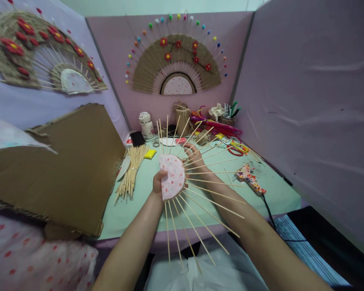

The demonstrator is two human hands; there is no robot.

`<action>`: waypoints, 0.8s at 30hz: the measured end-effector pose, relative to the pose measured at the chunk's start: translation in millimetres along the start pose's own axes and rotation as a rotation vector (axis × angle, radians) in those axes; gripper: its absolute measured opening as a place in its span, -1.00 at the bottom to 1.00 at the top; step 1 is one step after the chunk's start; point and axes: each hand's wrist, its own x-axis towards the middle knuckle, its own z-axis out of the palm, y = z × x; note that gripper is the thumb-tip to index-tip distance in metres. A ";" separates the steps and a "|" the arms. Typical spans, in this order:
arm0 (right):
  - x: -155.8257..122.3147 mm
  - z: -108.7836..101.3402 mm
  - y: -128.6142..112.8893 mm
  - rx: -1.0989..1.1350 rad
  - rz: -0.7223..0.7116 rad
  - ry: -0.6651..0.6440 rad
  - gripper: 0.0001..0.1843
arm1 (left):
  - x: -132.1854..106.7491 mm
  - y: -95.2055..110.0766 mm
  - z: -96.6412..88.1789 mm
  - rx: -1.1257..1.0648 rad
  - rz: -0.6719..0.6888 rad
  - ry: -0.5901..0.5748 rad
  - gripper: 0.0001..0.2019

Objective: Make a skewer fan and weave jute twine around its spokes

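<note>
My left hand point(158, 182) grips a half-round piece covered in white cloth with red dots point(172, 176), the thumb lying over its straight edge. Thin wooden sticks point(200, 220) fan out from the curved rim of the piece, up, right and down. Behind the sticks on the right is my right hand point(194, 155), its fingers bent and slightly apart, close to the upper sticks. The sticks cross in front of it and partly hide it. No object shows in those fingers.
A bundle of sticks point(133, 167) lies at left beside a large cardboard sheet point(69, 169). At right are a patterned glue gun point(250, 178) with a cord and orange-handled scissors point(235, 150). A jar point(146, 125) and twine roll point(182, 119) stand behind. A finished fan point(177, 60) hangs on the back panel.
</note>
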 end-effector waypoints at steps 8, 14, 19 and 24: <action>-21.4 2.0 -21.9 0.266 0.243 -0.331 -0.72 | 2.8 -0.6 -3.6 -0.028 0.001 0.093 -0.49; -28.1 5.0 -31.6 0.304 0.234 -0.300 -0.76 | 4.0 1.0 -2.5 -0.059 -0.018 0.133 -0.57; -30.0 4.4 -32.2 0.312 0.295 -0.263 -0.76 | 6.5 0.4 -4.3 -0.034 -0.063 0.166 -0.60; -32.3 4.0 -36.4 0.365 0.346 -0.241 -0.76 | 12.0 -2.3 -10.5 0.047 -0.082 0.202 -0.66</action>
